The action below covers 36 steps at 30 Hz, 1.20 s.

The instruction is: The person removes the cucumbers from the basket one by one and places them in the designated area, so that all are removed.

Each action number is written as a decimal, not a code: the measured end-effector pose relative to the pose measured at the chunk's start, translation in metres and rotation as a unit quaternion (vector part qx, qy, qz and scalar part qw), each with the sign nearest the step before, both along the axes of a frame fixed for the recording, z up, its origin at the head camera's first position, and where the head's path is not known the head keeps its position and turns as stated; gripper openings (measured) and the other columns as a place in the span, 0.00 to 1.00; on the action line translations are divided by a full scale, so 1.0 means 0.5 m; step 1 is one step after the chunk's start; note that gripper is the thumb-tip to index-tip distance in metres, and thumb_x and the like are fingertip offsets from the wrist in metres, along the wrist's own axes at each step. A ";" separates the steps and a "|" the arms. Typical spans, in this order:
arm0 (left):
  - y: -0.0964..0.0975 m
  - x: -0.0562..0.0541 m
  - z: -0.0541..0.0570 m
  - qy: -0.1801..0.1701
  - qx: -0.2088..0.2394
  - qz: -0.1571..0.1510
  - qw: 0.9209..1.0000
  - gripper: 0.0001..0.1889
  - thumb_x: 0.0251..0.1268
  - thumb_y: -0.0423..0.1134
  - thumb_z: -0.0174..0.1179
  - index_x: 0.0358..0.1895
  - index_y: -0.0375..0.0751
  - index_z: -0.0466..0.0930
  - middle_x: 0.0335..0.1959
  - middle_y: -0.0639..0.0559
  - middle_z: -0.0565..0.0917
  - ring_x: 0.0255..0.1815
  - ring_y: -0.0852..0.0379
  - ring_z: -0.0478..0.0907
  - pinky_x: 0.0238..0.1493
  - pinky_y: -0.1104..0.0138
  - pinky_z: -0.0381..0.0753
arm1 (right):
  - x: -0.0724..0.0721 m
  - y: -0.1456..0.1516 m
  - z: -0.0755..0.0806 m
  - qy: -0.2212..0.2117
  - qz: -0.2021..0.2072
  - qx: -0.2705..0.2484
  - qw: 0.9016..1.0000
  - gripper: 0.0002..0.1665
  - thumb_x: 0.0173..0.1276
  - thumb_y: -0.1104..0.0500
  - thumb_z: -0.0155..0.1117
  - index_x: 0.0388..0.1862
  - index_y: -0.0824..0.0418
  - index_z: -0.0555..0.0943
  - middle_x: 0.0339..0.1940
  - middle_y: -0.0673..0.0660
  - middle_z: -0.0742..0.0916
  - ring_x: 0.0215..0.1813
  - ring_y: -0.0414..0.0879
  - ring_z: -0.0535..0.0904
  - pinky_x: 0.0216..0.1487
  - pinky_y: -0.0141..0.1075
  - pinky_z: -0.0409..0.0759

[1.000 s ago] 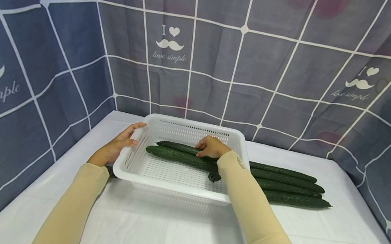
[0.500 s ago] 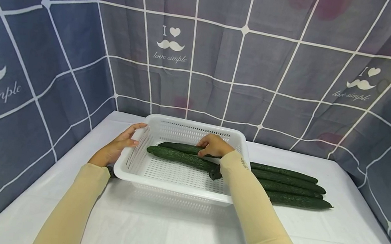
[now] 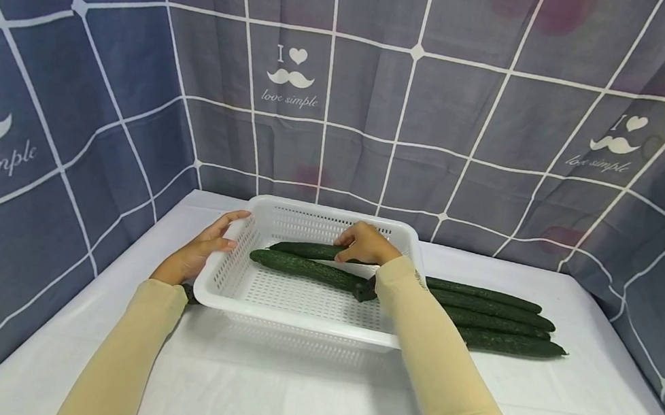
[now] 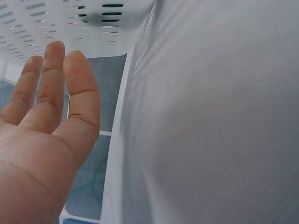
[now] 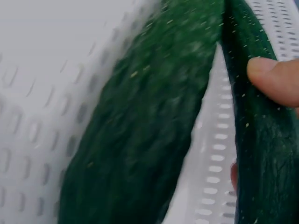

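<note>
A white slotted plastic basket [image 3: 295, 321] stands on the table with two dark green cucumbers inside. My left hand [image 3: 197, 250] rests against the basket's left end, fingertips at the rim. In the left wrist view its fingers [image 4: 53, 74] are extended beside the slotted wall. My right hand [image 3: 367, 244] reaches into the basket and grips the farther cucumber [image 3: 306, 250], thumb on its near side; the hand hides that cucumber's right part. The nearer cucumber [image 3: 307, 269] lies loose in front of it. In the right wrist view a narrow wedge of basket floor shows between the two.
Several more cucumbers [image 3: 504, 323] lie side by side on the white-covered table [image 3: 286, 394], right of the basket, partly hidden by the right sleeve. A grey checked curtain [image 3: 357, 101] hangs behind and at both sides.
My right hand has shifted slightly back and right with the farther cucumber, widening the gap to the nearer one. My left hand stays at the basket's left end.
</note>
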<state>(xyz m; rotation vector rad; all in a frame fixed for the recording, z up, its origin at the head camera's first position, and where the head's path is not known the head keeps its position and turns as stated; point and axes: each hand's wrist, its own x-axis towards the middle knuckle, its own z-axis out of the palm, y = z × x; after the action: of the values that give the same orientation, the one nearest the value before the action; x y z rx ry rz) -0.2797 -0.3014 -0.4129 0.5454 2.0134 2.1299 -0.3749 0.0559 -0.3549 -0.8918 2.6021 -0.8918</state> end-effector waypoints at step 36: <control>0.002 0.005 0.001 -0.002 0.002 0.002 1.000 0.33 0.68 0.36 0.54 0.73 0.70 0.68 0.74 0.44 0.62 0.64 0.47 0.74 0.54 0.52 0.84 | 0.038 0.007 0.092 -0.015 -0.119 -0.072 0.990 0.21 0.59 0.66 0.85 0.53 0.63 0.92 0.56 0.62 0.91 0.60 0.58 0.85 0.64 0.53 0.81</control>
<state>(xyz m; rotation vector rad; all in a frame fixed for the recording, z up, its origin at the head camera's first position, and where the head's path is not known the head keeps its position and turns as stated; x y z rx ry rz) -0.2774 -0.3004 -0.4123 0.5391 2.0105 2.1359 -0.3558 0.0593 -0.3090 -0.6031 2.6848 -1.1564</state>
